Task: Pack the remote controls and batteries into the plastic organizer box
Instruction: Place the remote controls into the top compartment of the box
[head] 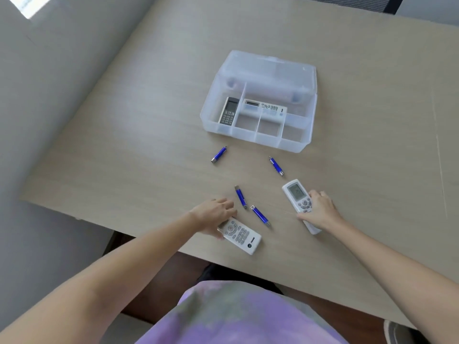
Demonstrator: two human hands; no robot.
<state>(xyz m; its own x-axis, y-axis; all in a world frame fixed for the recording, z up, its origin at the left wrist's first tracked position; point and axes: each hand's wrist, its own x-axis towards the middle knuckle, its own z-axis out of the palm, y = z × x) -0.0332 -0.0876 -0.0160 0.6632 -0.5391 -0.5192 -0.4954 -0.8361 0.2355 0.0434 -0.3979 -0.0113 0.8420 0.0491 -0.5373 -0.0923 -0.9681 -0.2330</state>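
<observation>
**Remotes in both hands, batteries loose in front of the box**

Remotes and batteries are only partly packed. The plastic box [258,135] stands open on the wooden table [372,120], its lid [268,70] tilted back on the far side. Inside the box, a grey remote [228,111] lies in the left compartment, and a long white remote [264,110] lies in the wide compartment at the back, to the right of the grey one. The three small compartments along the front wall of the box hold nothing that can be seen.

Four blue batteries lie on the table in front of the box, all apart from each other. One battery [219,155] is near the front left corner of the box, a second battery [276,165] is in front of the middle of the box. A third battery [241,196] and a fourth battery [260,216] lie further from the box, close to the table edge.

The left hand [215,214] is closed on one end of a white remote with many buttons [240,235], which lies flat on the table. The right hand [320,209] grips a white remote with a screen [298,197], fingers wrapped around its lower part; the screen end points toward the box.
</observation>
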